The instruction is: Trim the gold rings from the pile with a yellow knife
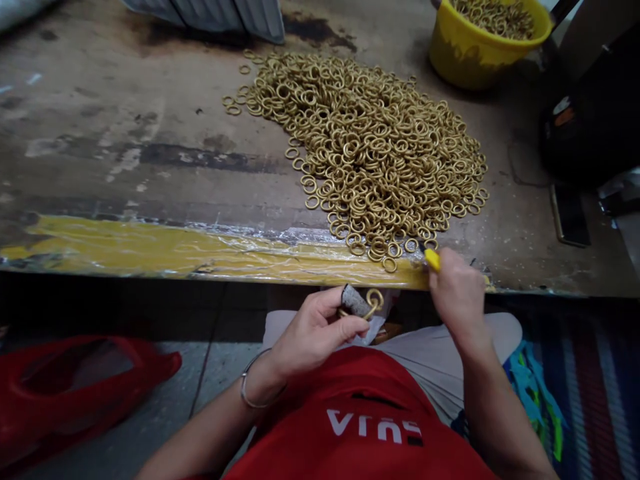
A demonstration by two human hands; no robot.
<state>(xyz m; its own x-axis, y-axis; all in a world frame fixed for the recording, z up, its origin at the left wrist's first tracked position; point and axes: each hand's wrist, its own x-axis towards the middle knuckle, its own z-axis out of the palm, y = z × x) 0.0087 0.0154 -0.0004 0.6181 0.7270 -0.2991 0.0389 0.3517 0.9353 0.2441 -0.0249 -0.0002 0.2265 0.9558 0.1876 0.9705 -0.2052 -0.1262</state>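
Note:
My left hand (313, 327), just below the table's front edge, is closed on gold-coloured rings (375, 298). One ring stands up past the fingertips, and another is partly hidden by the thumb and fingers. A grey, rough-looking wrap (355, 301) covers a finger of this hand. To the right, my right hand (457, 293) is closed round a small yellow tool (432, 259) with a dark tip; its kind does not show. The tip is near the front of a large pile of similar rings (375, 140) on the table.
A yellow bucket (477, 63) of rings stands at the back right of the worn table (100, 133). A phone (570, 215) lies near the right edge, beside a black object (595, 120). A grey ribbed object (210, 17) is at the back. Below left is a red plastic item (70, 393).

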